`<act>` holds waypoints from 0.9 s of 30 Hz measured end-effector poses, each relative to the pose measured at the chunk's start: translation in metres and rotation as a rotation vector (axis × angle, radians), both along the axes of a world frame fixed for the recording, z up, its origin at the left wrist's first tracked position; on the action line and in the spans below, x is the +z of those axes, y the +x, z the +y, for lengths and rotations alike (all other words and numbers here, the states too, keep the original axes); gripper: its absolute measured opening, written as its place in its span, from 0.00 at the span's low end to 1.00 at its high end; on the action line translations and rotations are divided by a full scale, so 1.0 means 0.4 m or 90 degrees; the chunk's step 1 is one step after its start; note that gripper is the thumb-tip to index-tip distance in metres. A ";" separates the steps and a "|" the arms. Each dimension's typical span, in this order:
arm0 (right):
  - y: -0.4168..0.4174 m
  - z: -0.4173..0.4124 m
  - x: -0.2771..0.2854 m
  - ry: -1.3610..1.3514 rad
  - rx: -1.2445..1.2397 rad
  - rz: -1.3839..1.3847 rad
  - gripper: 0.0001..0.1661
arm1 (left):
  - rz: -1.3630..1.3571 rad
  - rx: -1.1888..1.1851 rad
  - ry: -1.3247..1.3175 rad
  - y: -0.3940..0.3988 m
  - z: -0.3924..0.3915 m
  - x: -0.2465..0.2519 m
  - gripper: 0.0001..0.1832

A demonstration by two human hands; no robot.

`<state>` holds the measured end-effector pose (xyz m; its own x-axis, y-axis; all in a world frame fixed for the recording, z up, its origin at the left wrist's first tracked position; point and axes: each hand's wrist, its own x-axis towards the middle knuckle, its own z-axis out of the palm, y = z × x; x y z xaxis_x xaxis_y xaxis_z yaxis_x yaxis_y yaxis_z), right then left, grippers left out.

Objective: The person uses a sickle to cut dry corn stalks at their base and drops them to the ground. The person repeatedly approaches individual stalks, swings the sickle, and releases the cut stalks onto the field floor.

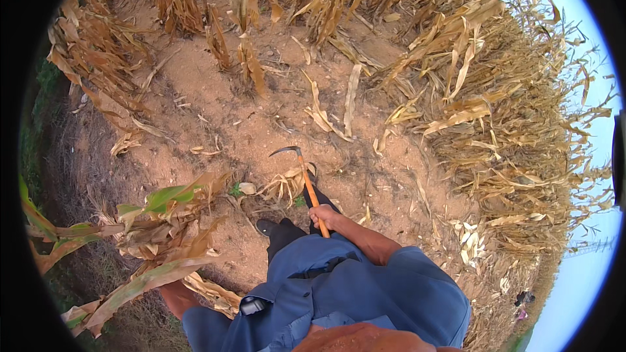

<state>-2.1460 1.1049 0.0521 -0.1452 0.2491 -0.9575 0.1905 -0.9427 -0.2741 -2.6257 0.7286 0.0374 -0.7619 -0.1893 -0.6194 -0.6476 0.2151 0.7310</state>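
Note:
My right hand (324, 216) grips the lower part of the orange handle of a sickle (311, 188). Its thin, dark curved blade points left, above the soil in front of my shoes. On the left, my forearm reaches behind the leaves of cut or bent maize stalks (166, 237), mostly dry brown with some green. Those leaves cover my left hand, so its grip does not show. Close to my feet, a clump of dry maize leaves (286, 183) lies on the ground.
Standing dry maize (503, 127) lines the right side, and more dry plants (171, 0) rise ahead. Loose husks (470, 242) lie at the right on the bare reddish soil (195, 83). A pale stone (247, 188) sits near my left shoe. Green growth (44, 88) borders the left.

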 end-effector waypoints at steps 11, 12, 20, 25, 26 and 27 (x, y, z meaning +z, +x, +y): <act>0.015 0.020 -0.018 0.003 -0.056 0.018 0.08 | -0.025 -0.062 -0.083 0.030 0.060 0.025 0.21; 0.025 0.020 -0.026 0.004 -0.074 0.025 0.09 | -0.028 -0.073 -0.089 0.024 0.078 0.023 0.21; 0.017 0.048 -0.019 -0.051 -0.167 0.054 0.09 | -0.039 -0.104 -0.119 -0.003 0.124 0.028 0.20; 0.015 0.074 0.016 -0.034 -0.132 0.001 0.07 | -0.047 -0.105 -0.139 -0.013 0.134 0.021 0.20; 0.016 0.073 0.022 -0.030 -0.127 0.004 0.07 | -0.048 -0.107 -0.146 -0.018 0.130 0.024 0.20; 0.011 0.079 0.015 -0.022 -0.121 0.013 0.07 | -0.043 -0.108 -0.147 -0.027 0.133 0.027 0.20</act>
<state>-2.1417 1.1364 0.0580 -0.1185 0.2410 -0.9633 0.0032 -0.9700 -0.2431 -2.6363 0.7818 0.0482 -0.7535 -0.2048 -0.6247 -0.6335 0.4803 0.6067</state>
